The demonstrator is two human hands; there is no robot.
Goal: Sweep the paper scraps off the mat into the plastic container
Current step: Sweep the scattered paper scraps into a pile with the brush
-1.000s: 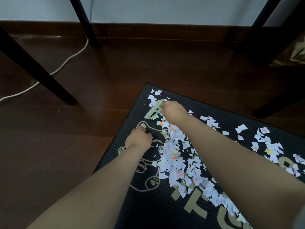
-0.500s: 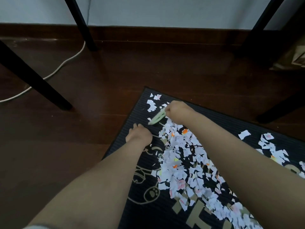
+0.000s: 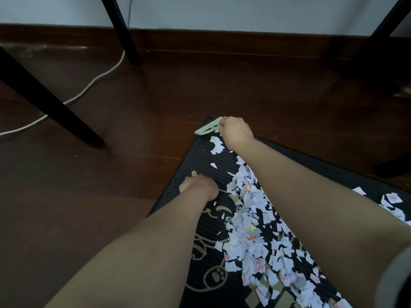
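Head view: right grip (image 3: 235,132) clenched round a pale green sweeping tool (image 3: 208,129) at the far corner of the mat (image 3: 191,161), 12 o'clock. Left grip (image 3: 199,185) rests on the mat's 9 o'clock edge, fingers hidden, so its state cannot be told. Paper scraps (image 3: 251,218) band from centre toward 5 o'clock; the plastic container is out of view. Recommended: tool edge flat, short overlapping strokes toward 6 o'clock, mat pinned.
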